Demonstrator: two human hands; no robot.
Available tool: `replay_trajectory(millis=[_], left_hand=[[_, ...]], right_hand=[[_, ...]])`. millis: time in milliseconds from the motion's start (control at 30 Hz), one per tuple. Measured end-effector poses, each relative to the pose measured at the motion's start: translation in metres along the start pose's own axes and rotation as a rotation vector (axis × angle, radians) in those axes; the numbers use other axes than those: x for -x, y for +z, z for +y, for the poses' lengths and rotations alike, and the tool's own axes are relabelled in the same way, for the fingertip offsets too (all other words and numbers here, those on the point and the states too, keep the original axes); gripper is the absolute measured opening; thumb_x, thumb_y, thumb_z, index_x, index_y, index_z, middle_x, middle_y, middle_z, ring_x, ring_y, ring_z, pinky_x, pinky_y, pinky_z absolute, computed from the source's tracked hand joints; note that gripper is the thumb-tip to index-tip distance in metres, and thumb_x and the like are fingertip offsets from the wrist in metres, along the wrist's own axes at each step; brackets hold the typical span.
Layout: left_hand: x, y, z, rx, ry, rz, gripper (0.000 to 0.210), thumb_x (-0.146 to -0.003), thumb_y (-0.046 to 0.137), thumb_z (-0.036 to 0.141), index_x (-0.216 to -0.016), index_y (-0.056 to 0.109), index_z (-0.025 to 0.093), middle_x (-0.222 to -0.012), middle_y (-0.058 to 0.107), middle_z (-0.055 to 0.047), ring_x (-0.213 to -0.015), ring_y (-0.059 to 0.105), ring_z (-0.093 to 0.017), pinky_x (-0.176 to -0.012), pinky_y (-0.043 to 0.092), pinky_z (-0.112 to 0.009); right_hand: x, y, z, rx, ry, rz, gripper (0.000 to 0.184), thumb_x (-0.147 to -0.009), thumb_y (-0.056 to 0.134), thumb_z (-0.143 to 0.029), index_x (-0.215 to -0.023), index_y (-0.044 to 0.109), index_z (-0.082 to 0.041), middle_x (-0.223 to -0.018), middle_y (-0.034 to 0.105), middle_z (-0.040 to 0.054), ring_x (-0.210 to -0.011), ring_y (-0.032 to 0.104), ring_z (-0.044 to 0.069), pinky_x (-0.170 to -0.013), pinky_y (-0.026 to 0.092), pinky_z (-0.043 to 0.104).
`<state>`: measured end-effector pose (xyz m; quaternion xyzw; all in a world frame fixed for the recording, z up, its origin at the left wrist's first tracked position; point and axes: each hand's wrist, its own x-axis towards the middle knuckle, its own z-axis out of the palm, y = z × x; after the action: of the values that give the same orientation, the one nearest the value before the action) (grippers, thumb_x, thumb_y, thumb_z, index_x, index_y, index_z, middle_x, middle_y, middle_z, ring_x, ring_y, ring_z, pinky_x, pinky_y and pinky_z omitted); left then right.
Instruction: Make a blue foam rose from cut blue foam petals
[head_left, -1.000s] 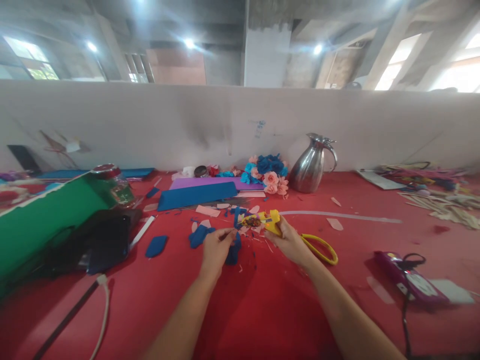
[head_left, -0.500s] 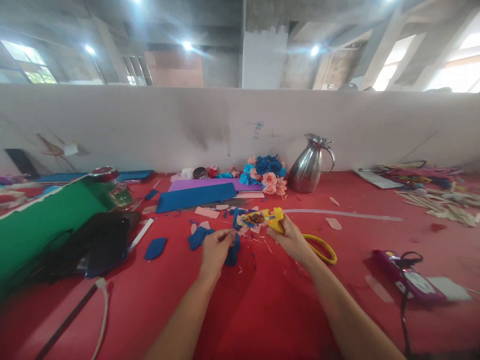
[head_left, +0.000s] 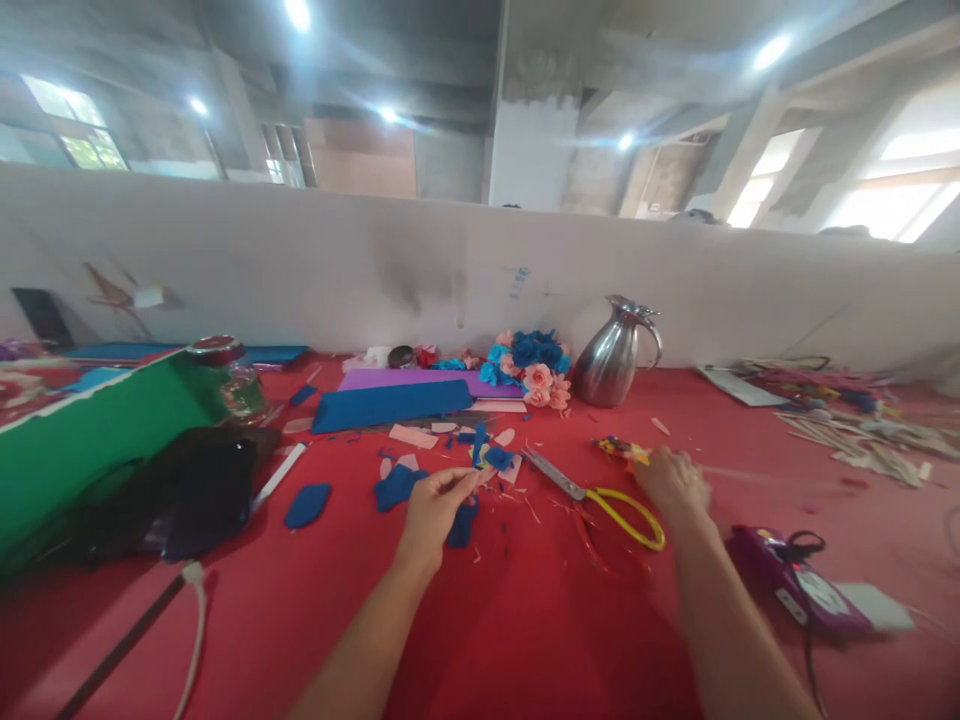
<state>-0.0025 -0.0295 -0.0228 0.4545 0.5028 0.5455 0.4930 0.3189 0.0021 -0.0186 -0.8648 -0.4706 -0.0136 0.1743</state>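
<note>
My left hand is closed in a pinch above the middle of the table. What its fingertips hold is too small to make out; small blue pieces and pink scraps show just beyond them. To the right, my right hand, smeared by motion, is wrapped round a yellow hot glue gun, its dark, crusted nozzle end pointing left. Scissors with yellow handles lie between the hands, blades towards the scraps. Blue cut petals lie beside my left hand.
Behind are a blue sheet, a purple sheet, blue and pink flowers and a steel jug. A purple power strip with cables sits at right. A green board and black bag stand at left.
My right hand has carried the glue gun to the right, away from my left hand, uncovering the scissors. My left hand stays pinched in nearly the same place.
</note>
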Motion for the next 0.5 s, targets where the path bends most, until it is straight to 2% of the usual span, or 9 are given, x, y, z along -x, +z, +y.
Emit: replay_trajectory(millis=[67, 100, 167, 233, 267, 333, 500], left_hand=[[0.001, 0.0, 0.001, 0.07, -0.013, -0.046, 0.024, -0.06, 0.077, 0.039, -0.069, 0.076, 0.017, -0.058, 0.065, -0.001, -0.055, 0.053, -0.012, -0.06, 0.042, -0.025], [0.001, 0.001, 0.0, 0.111, -0.024, -0.065, 0.024, -0.059, 0.077, 0.038, -0.068, 0.076, 0.016, -0.058, 0.065, -0.001, -0.055, 0.053, -0.012, -0.061, 0.042, -0.025], [0.0, 0.0, -0.001, 0.191, -0.049, -0.095, 0.022, -0.058, 0.079, 0.036, -0.069, 0.076, 0.017, -0.059, 0.065, -0.001, -0.056, 0.053, -0.011, -0.061, 0.042, -0.024], [0.0, -0.001, -0.002, 0.251, -0.074, -0.111, 0.022, -0.057, 0.08, 0.033, -0.072, 0.076, 0.017, -0.061, 0.066, -0.001, -0.058, 0.054, -0.011, -0.062, 0.042, -0.023], [-0.001, -0.001, -0.002, 0.269, -0.085, -0.112, 0.022, -0.057, 0.081, 0.032, -0.072, 0.076, 0.017, -0.062, 0.066, -0.001, -0.059, 0.054, -0.01, -0.062, 0.042, -0.022], [-0.001, -0.002, -0.002, 0.281, -0.103, -0.118, 0.022, -0.056, 0.081, 0.031, -0.072, 0.076, 0.017, -0.063, 0.066, -0.001, -0.059, 0.053, -0.01, -0.062, 0.042, -0.022], [-0.001, 0.001, -0.004, 0.238, -0.1, -0.163, 0.021, -0.059, 0.079, 0.032, -0.072, 0.076, 0.016, -0.06, 0.064, -0.001, -0.058, 0.051, -0.01, -0.063, 0.041, -0.023]], right_hand=[[0.023, -0.004, -0.033, -0.115, -0.101, 0.08, 0.021, -0.08, 0.053, -0.028, -0.084, 0.07, -0.017, -0.097, 0.067, 0.0178, -0.092, 0.062, 0.03, -0.072, 0.046, 0.037], [0.036, -0.004, -0.054, -0.259, -0.227, 0.045, 0.018, -0.079, 0.053, -0.025, -0.082, 0.07, -0.019, -0.094, 0.068, 0.0143, -0.09, 0.063, 0.027, -0.075, 0.046, 0.035], [0.063, -0.001, -0.095, -0.643, -0.473, -0.206, 0.015, -0.077, 0.057, -0.028, -0.078, 0.071, -0.022, -0.083, 0.07, 0.0064, -0.079, 0.063, 0.022, -0.073, 0.046, 0.032], [0.085, 0.006, -0.127, -0.998, -0.555, -0.495, 0.018, -0.076, 0.059, -0.036, -0.075, 0.071, -0.022, -0.074, 0.07, 0.0025, -0.072, 0.062, 0.019, -0.068, 0.046, 0.03], [0.093, 0.01, -0.138, -1.138, -0.545, -0.569, 0.021, -0.075, 0.061, -0.039, -0.076, 0.071, -0.021, -0.073, 0.07, 0.0017, -0.072, 0.061, 0.019, -0.069, 0.046, 0.03], [0.105, 0.016, -0.147, -1.319, -0.482, -0.62, 0.025, -0.072, 0.065, -0.043, -0.075, 0.071, -0.019, -0.072, 0.07, 0.001, -0.07, 0.06, 0.017, -0.07, 0.046, 0.03], [0.111, 0.018, -0.137, -1.466, -0.335, -0.682, 0.027, -0.066, 0.071, -0.044, -0.074, 0.072, -0.018, -0.068, 0.067, 0.0007, -0.065, 0.058, 0.015, -0.068, 0.045, 0.029]])
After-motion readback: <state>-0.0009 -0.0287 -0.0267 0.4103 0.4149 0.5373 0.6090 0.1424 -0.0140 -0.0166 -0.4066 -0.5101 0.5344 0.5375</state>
